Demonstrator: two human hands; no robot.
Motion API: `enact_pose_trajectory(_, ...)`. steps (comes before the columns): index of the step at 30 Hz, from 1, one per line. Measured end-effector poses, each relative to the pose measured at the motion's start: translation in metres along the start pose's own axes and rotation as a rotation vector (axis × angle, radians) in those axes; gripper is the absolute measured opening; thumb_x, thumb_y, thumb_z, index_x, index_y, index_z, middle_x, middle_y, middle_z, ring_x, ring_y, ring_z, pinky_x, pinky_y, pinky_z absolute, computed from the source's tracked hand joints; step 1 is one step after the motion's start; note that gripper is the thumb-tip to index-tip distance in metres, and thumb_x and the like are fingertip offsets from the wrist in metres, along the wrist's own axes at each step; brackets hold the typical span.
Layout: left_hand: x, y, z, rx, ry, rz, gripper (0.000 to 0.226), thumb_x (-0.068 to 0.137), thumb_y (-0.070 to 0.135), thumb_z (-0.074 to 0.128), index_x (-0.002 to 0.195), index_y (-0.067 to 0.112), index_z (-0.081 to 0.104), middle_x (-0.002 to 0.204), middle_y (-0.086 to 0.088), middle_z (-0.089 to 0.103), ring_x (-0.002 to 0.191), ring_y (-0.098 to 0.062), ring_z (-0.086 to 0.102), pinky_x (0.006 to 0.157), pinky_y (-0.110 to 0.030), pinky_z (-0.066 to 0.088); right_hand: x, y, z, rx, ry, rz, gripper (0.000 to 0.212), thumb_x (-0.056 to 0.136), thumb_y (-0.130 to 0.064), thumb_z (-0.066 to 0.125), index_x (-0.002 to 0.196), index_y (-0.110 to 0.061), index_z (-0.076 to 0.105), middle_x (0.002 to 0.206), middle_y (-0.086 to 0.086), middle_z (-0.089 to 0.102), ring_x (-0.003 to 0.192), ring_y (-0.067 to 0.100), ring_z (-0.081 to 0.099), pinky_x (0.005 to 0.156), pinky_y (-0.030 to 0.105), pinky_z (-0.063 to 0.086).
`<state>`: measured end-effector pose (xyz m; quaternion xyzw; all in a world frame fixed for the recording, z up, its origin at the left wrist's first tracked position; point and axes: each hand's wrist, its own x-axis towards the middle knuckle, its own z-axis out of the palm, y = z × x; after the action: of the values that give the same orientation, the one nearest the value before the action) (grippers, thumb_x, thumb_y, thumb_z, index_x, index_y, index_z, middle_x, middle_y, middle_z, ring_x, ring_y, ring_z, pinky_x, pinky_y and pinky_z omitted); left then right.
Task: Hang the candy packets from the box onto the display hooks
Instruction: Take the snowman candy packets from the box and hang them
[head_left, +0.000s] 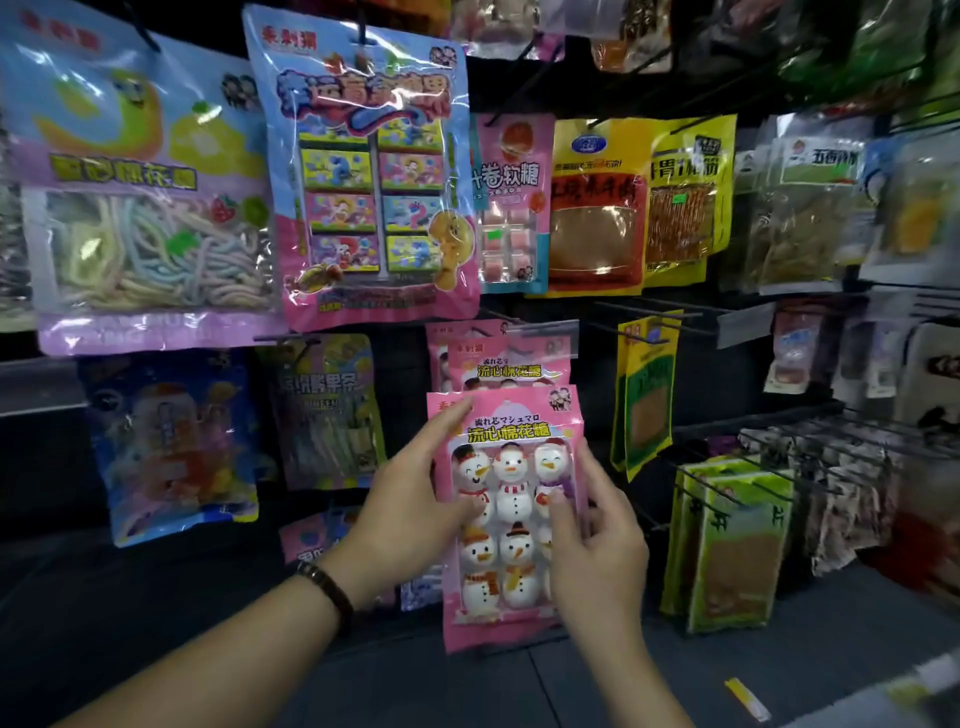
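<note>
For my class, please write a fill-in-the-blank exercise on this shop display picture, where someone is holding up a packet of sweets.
1. The left hand and the right hand hold a pink packet printed with rows of ____.
2. The right hand's ____ lies on the front of the pink packet.
3. A matching packet hangs on the display directly ____ the one being held.

Missing words: snowmen; thumb; above.

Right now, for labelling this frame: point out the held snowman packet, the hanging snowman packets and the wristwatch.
held snowman packet (513, 483): head view, middle top snowman.
hanging snowman packets (498, 366): head view, front header.
wristwatch (324, 587): head view, dark strap.
</note>
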<state>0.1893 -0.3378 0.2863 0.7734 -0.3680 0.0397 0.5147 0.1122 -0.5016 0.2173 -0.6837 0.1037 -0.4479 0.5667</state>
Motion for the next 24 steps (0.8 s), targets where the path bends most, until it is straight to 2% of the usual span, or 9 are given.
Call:
enact_pose_trajectory(1,0.008,0.001,0.003,0.010,-0.002,0.005,0.103,0.090,-0.006,0.076,0.160,0.054,0.028,0.163,0.029,0.032,0.082,0.020,0.063,0.077,-0.022,0.061,0.005,0.002,-0.001,-0.001,-0.002,-0.002,0.056,0.106,-0.023,0.064,0.151,-0.053,0.051,0.125,-0.047,0.053,0.120,-0.013,0.058,0.097,0.021,0.053)
enact_pose_trajectory(4,0.027,-0.001,0.011,0.030,-0.001,0.004,0.103,0.091,-0.004,0.076,0.160,0.054,0.028,0.165,0.026,0.034,0.070,0.026,0.053,0.078,-0.016,0.059,0.018,0.004,-0.005,0.006,-0.026,-0.010,0.059,0.106,-0.025,0.062,0.154,-0.055,0.045,0.119,-0.049,0.048,0.115,-0.014,0.056,0.087,0.015,0.049)
enact_pose_trajectory(7,0.041,-0.003,0.019,0.006,0.009,-0.008,0.104,0.090,-0.005,0.076,0.158,0.059,0.029,0.145,0.028,0.050,0.066,0.003,0.056,0.067,-0.032,0.066,0.026,0.008,-0.008,0.024,-0.021,-0.018,0.063,0.104,-0.022,0.065,0.151,-0.059,0.045,0.125,-0.048,0.044,0.121,-0.016,0.052,0.094,0.015,0.045)
enact_pose_trajectory(9,0.048,-0.001,0.022,-0.020,0.011,-0.002,0.106,0.089,-0.007,0.077,0.155,0.063,0.032,0.151,0.030,0.041,0.075,-0.019,0.062,0.067,-0.046,0.066,0.030,0.010,-0.009,0.027,-0.022,-0.016,0.064,0.104,-0.022,0.065,0.149,-0.063,0.044,0.137,-0.042,0.042,0.130,-0.015,0.047,0.103,0.019,0.043)
enact_pose_trajectory(13,0.057,-0.001,0.024,-0.054,0.048,0.028,0.106,0.089,-0.008,0.077,0.153,0.064,0.033,0.156,0.036,0.038,0.072,-0.039,0.065,0.069,-0.048,0.066,0.040,0.009,-0.009,0.002,-0.077,-0.057,0.064,0.104,-0.029,0.065,0.153,-0.061,0.039,0.147,-0.036,0.037,0.139,-0.012,0.041,0.109,0.024,0.041)
enact_pose_trajectory(15,0.060,-0.003,0.022,-0.060,0.078,0.050,0.105,0.089,-0.007,0.077,0.155,0.062,0.033,0.154,0.040,0.040,0.075,-0.025,0.063,0.072,-0.041,0.067,0.045,0.007,-0.007,-0.007,-0.102,-0.089,0.065,0.104,-0.030,0.066,0.155,-0.059,0.038,0.149,-0.033,0.037,0.141,-0.011,0.040,0.110,0.020,0.039)
enact_pose_trajectory(18,0.065,-0.002,0.019,-0.036,0.104,0.088,0.103,0.089,-0.007,0.078,0.157,0.057,0.034,0.163,0.029,0.036,0.083,0.002,0.061,0.077,-0.027,0.066,0.051,0.007,-0.005,-0.012,-0.111,-0.099,0.067,0.104,-0.028,0.068,0.156,-0.057,0.038,0.149,-0.032,0.038,0.141,-0.012,0.039,0.109,0.016,0.038)
enact_pose_trajectory(20,0.066,-0.001,0.020,-0.026,0.097,0.099,0.102,0.089,-0.007,0.078,0.158,0.055,0.035,0.164,0.028,0.036,0.087,0.008,0.064,0.078,-0.024,0.065,0.054,0.009,-0.005,-0.006,-0.100,-0.091,0.067,0.103,-0.026,0.068,0.156,-0.055,0.039,0.150,-0.032,0.038,0.141,-0.011,0.040,0.113,0.022,0.040)
enact_pose_trajectory(24,0.073,0.002,0.020,-0.044,0.081,0.104,0.100,0.090,-0.006,0.077,0.160,0.051,0.033,0.163,0.028,0.036,0.071,0.023,0.053,0.073,-0.009,0.057,0.057,0.006,-0.004,-0.035,-0.109,-0.071,0.064,0.104,-0.030,0.066,0.156,-0.056,0.039,0.158,-0.031,0.031,0.148,-0.006,0.032,0.120,0.034,0.038)
